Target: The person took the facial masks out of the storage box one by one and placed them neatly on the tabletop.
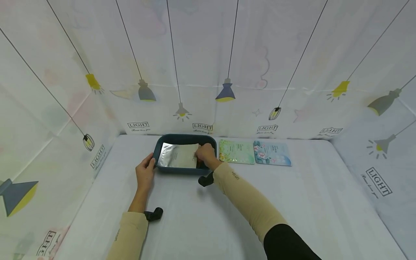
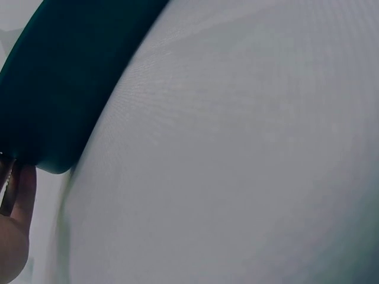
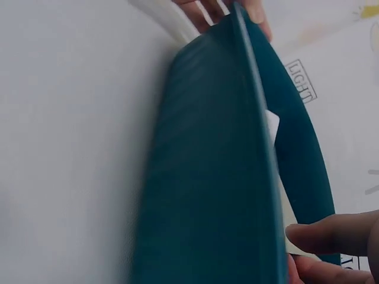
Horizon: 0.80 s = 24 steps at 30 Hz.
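A dark teal rectangular tray (image 1: 182, 171) stands near the back of the table. Inside it lies a flat silver-and-cream foil packet (image 1: 180, 156), its print too small to read. My left hand (image 1: 145, 173) grips the tray's left end, thumb at the rim and fingers outside, as the right wrist view also shows. Reaching into the tray's right end, my right hand (image 1: 206, 154) pinches the packet's right edge. Thumb (image 3: 325, 234) and forefinger meet there in the right wrist view. Something reddish shows beneath those fingers; I cannot tell what it is.
Right of the tray lie a green printed packet (image 1: 237, 151) and a blue floral packet (image 1: 272, 153), side by side and flat. A white cloth covers the table (image 1: 182, 224). Behind it hangs a lamp-patterned curtain (image 1: 201, 65). Each wrist carries a small black camera.
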Motion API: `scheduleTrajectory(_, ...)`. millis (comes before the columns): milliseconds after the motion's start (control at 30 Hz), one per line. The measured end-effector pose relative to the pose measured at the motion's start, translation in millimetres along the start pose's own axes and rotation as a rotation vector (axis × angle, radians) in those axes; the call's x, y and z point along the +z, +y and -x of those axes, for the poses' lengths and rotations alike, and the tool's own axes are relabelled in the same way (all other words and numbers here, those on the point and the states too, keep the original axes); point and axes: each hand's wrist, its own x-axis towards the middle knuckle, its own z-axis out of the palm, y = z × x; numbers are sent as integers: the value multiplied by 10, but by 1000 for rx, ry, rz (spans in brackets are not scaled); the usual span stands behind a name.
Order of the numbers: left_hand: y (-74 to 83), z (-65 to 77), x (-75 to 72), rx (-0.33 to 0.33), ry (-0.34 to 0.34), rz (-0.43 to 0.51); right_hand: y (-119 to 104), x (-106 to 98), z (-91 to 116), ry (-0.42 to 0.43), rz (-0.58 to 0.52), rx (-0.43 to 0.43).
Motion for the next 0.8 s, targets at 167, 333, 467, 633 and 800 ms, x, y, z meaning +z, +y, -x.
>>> scheduleTrajectory(167, -10, -12, 2, -13, -1, 9, 18, 33, 19, -1, 7, -57)
scheduleTrajectory(333, -3, -7, 6, -15, -7, 6, 44, 58, -2, 38, -20, -71)
scheduleTrajectory(467, 14, 6, 9, -16, -10, 12, 63, 49, -10, 75, -19, -78)
scheduleTrajectory(633, 15, 5, 5, -23, -11, 14, 72, 10, 8, 66, -92, -93)
scheduleTrajectory(800, 24, -5, -2, -32, -13, 31, 45, -53, 24, 45, -160, -89)
